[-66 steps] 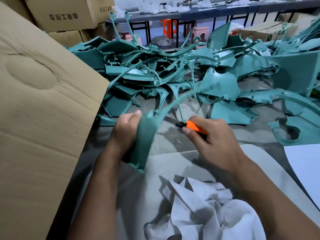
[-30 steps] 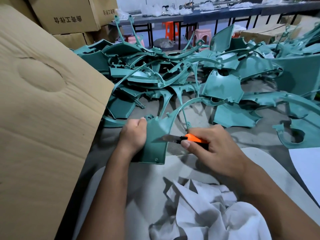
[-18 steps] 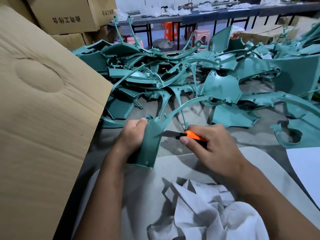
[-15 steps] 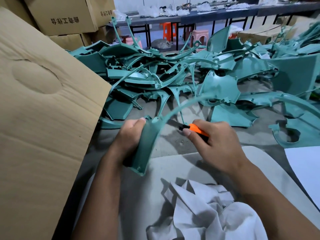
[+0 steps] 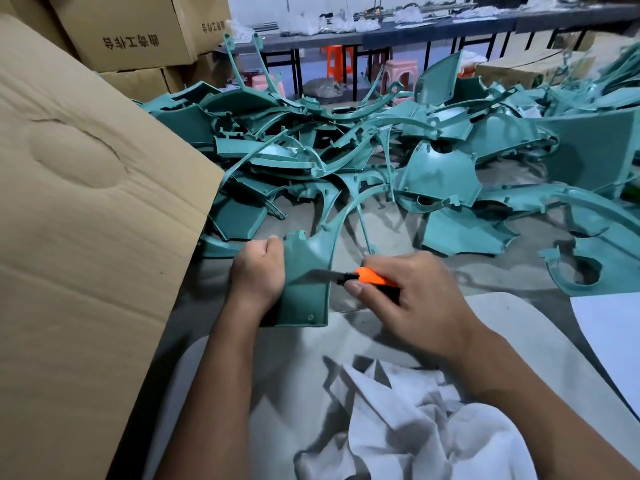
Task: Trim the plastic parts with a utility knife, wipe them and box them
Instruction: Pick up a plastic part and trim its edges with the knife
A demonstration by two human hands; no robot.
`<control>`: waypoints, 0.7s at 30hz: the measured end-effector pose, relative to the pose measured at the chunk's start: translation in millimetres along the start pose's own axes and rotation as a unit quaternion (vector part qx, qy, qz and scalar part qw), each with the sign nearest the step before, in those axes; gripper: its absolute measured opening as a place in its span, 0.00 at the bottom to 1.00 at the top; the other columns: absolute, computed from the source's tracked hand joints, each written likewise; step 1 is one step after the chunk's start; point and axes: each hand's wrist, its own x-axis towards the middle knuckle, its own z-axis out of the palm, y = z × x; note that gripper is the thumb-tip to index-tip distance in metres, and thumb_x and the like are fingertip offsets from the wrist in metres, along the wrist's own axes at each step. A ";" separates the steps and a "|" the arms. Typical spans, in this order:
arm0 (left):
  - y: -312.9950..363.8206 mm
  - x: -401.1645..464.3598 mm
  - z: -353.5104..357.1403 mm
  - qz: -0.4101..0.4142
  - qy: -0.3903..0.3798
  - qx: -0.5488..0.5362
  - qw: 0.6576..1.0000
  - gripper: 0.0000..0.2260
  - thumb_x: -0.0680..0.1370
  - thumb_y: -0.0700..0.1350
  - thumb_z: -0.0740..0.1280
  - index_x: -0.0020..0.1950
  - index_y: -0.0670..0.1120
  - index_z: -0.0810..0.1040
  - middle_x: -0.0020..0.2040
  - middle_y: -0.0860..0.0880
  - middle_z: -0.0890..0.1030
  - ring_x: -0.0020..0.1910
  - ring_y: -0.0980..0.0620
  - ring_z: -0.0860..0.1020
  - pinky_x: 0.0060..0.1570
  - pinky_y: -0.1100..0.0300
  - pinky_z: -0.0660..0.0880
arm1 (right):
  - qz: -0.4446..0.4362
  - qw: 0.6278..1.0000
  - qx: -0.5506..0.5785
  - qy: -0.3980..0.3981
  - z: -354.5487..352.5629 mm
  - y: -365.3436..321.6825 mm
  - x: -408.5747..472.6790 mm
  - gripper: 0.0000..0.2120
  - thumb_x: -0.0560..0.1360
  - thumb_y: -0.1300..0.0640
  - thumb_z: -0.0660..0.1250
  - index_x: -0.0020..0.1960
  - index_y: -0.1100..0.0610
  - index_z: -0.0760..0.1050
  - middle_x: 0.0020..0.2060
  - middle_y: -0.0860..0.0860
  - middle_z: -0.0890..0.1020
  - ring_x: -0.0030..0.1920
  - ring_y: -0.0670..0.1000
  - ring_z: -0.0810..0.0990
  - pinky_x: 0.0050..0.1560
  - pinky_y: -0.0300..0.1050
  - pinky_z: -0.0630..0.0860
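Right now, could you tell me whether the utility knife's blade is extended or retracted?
Extended. A bare metal blade sticks out of the orange utility knife in the right hand, lying across the teal plastic part.

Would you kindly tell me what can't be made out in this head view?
- Left hand fingertips: hidden behind the teal part.
- Utility knife handle: mostly covered by the right hand.
- Cardboard box contents: blocked by its flap.
- Cloth: cut off by the bottom edge.
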 end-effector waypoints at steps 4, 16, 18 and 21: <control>0.1 -1.6 1.3 0.030 -0.047 -0.049 0.997 0.20 0.82 0.52 0.57 0.32 0.46 0.63 0.30 0.46 0.68 0.33 0.46 0.67 0.35 0.51 0.62 | 0.056 0.996 -0.033 0.063 -6.3 8.5 -1.8 0.22 0.82 0.38 0.61 0.36 0.51 0.72 0.25 0.44 0.73 0.26 0.46 0.72 0.30 0.43 0.64; 2.3 -7.4 -4.8 0.168 -0.055 -0.078 0.981 0.18 0.80 0.52 0.56 0.33 0.46 0.60 0.29 0.49 0.63 0.29 0.50 0.62 0.32 0.51 0.59 | 0.201 0.950 -0.108 0.213 -13.4 24.5 -1.2 0.26 0.83 0.37 0.60 0.33 0.53 0.64 0.23 0.48 0.68 0.25 0.46 0.67 0.27 0.42 0.57; 2.1 -7.2 -8.0 0.168 -0.051 -0.096 0.980 0.18 0.79 0.52 0.57 0.33 0.46 0.59 0.30 0.49 0.62 0.30 0.50 0.62 0.32 0.50 0.60 | 0.239 0.938 -0.106 0.228 -15.0 30.7 -1.4 0.27 0.82 0.35 0.58 0.35 0.55 0.67 0.24 0.49 0.71 0.27 0.47 0.69 0.28 0.42 0.58; 1.3 -7.8 -12.2 0.178 -0.046 -0.133 0.974 0.17 0.79 0.50 0.58 0.32 0.50 0.58 0.27 0.55 0.61 0.28 0.53 0.60 0.31 0.53 0.57 | 0.280 0.922 -0.104 0.247 -19.9 37.0 -2.1 0.27 0.81 0.35 0.59 0.35 0.55 0.64 0.25 0.50 0.69 0.28 0.51 0.69 0.30 0.44 0.59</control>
